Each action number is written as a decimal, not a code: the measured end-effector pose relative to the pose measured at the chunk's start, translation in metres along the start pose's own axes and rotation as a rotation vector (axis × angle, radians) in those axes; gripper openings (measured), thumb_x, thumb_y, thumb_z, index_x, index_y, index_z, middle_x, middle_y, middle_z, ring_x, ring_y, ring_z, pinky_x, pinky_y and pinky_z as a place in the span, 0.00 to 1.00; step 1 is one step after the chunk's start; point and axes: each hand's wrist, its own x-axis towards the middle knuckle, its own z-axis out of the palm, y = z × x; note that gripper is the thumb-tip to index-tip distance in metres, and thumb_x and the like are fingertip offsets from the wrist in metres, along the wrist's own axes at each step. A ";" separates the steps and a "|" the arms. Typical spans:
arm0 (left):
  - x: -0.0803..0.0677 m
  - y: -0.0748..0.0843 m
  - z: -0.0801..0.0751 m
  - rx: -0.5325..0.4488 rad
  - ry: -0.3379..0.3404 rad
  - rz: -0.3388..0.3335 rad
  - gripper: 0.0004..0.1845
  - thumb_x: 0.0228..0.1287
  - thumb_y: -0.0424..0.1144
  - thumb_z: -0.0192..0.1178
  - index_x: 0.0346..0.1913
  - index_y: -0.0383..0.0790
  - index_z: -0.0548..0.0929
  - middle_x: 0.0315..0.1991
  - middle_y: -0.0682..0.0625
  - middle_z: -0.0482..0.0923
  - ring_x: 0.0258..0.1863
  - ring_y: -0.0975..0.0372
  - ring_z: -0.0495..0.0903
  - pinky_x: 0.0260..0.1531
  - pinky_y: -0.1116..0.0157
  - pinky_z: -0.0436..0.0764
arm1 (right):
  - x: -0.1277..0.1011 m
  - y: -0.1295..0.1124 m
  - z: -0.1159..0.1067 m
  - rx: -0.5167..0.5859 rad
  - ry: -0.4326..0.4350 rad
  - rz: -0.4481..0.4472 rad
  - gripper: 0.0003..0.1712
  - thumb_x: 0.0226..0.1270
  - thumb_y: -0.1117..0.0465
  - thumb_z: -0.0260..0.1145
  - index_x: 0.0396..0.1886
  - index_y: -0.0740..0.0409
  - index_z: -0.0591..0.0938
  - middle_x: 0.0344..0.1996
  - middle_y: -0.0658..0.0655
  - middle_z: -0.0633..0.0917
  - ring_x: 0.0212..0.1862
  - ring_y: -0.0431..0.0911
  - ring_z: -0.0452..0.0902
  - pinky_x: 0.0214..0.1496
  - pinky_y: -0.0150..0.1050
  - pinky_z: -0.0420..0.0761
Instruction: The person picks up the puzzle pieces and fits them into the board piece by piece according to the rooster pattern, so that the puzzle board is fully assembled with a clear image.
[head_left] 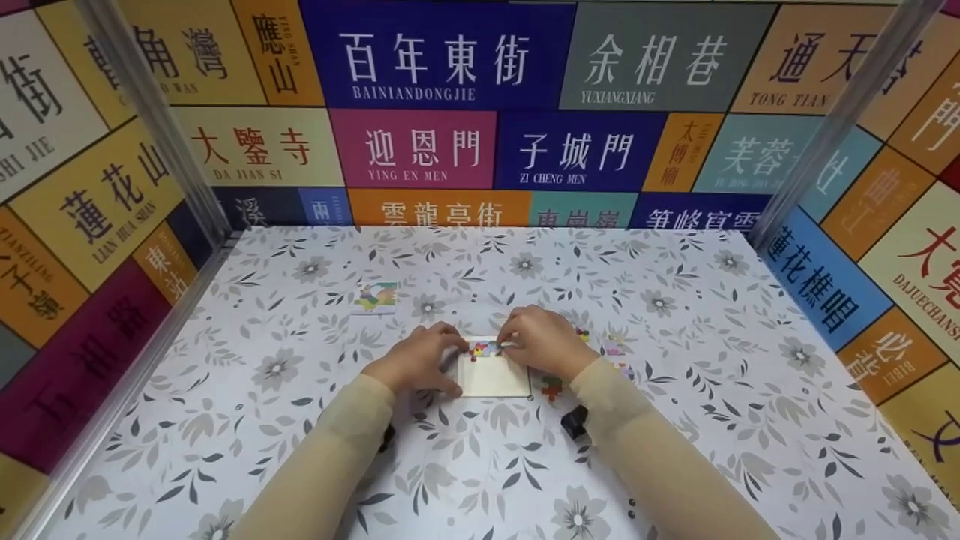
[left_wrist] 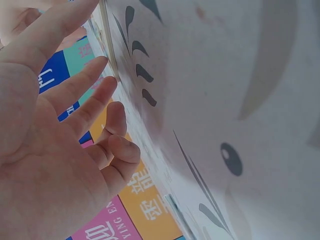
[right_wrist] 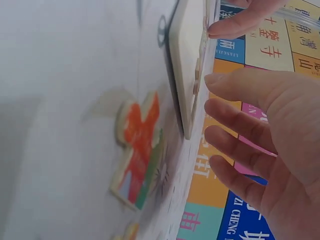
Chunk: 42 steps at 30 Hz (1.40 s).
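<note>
Floral desk w/ sign walls. Left hand [head_left: 416, 365] steadies the tray [head_left: 495, 377] mid-desk, fingers loosely spread. Right hand [head_left: 541, 341] pinches a piece [head_left: 484, 348] at the tray's top edge. Looks like fitting step; next prob press it flush. Spare piece [right_wrist: 137, 150] beside the tray.

Flower-patterned tabletop [head_left: 300, 420] amid walls of colourful Chinese street-name signs [head_left: 442, 67], metal corner posts [head_left: 150, 112] upright.
</note>
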 end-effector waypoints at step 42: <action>0.000 0.000 0.001 0.004 -0.022 -0.025 0.35 0.51 0.45 0.81 0.64 0.50 0.82 0.71 0.51 0.70 0.68 0.50 0.69 0.69 0.49 0.71 | -0.067 0.029 -0.032 0.082 -0.105 0.007 0.13 0.61 0.56 0.78 0.46 0.48 0.92 0.40 0.50 0.89 0.36 0.47 0.82 0.40 0.40 0.79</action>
